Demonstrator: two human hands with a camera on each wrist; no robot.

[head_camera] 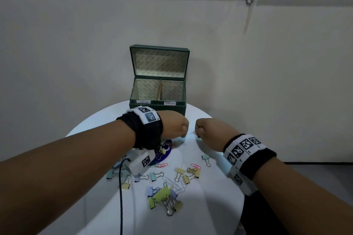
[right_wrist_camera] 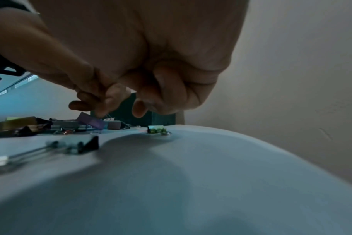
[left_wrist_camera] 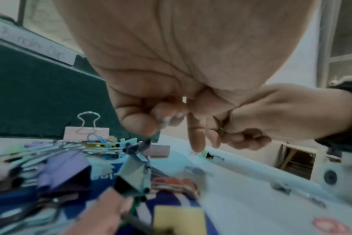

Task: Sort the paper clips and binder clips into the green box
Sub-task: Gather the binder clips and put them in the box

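The green box (head_camera: 157, 108) stands open at the back of the round white table (head_camera: 210, 206); a divider splits it in two and its front carries two labels. My left hand (head_camera: 177, 126) and right hand (head_camera: 206, 128) hover close together just in front of it, fingers curled. A pink paper clip (head_camera: 193, 133) lies on the table between them. In the left wrist view one straight finger (left_wrist_camera: 197, 139) points down just above that pink paper clip (left_wrist_camera: 192, 153). The right hand (left_wrist_camera: 241, 135) pinches a thin wire piece that looks like a paper clip (left_wrist_camera: 221, 127).
Pastel binder clips lie scattered across the table, with a heap (head_camera: 164, 194) near the front and yellow ones (head_camera: 188, 173) mid-table. A mint binder clip (head_camera: 206, 158) lies under my right wrist. A black cable (head_camera: 120, 196) crosses the left side. A wall stands close behind the box.
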